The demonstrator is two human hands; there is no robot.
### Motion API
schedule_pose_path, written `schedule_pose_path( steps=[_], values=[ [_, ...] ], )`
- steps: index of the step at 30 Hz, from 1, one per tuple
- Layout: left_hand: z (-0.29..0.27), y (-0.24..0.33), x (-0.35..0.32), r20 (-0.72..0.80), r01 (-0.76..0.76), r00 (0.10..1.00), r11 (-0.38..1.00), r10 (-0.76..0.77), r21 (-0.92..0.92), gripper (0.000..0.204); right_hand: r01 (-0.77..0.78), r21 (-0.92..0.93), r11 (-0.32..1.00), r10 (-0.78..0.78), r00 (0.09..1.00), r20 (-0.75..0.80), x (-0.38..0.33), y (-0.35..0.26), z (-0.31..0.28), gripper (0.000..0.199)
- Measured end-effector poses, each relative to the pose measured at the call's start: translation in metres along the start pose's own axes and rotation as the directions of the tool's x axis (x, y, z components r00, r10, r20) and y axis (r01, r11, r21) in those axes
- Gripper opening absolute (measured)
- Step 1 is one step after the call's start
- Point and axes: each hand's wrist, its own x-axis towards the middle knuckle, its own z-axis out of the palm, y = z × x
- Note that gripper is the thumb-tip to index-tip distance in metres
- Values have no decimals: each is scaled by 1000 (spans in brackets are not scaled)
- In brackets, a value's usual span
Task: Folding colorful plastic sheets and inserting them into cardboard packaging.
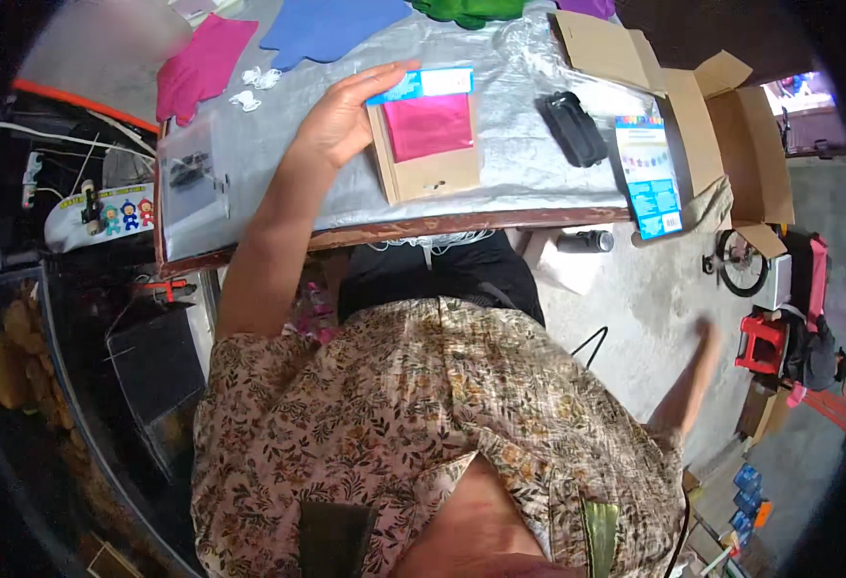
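My left hand [341,120] reaches onto the table and holds a flat brown card packet [431,144] by its upper left corner. The packet has a shiny pink front and a blue strip on top. My fingers lie along the blue strip, and my thumb is hidden. My right hand [706,334] is blurred, held out low to my right above the concrete floor, away from the table. Whether it holds anything cannot be made out.
The table has a grey cover [510,169]. On it lie a black device [573,127], a blue printed packet [650,178], an open cardboard box [731,135], a clear bag [192,183], small white pieces [257,82], and pink [201,67] and blue [327,29] cloth. A red stool [760,342] stands on the floor at right.
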Motion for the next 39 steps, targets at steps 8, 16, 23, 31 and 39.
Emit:
schedule_pose_path(
  steps=[8,16,23,31,39],
  values=[
    [-45,5,27,61,52,996,973,-67,226,36,-430,-34,902,430,903,-11,129,-164,-89,30],
    [-43,-10,35,31,-47,999,839,36,543,34,176,818,547,-359,932,40,305,-517,1,55],
    [-52,-24,32,57,-140,987,650,148,747,28,349,821,451,-596,803,-13,327,-562,57,31],
    [-56,-29,18,316,-398,868,156,384,904,25,434,763,479,-575,812,-100,305,-571,57,13],
    [-55,-25,-6,538,-498,759,-207,367,842,37,611,619,494,-642,736,-214,292,-565,52,24]
  ],
)
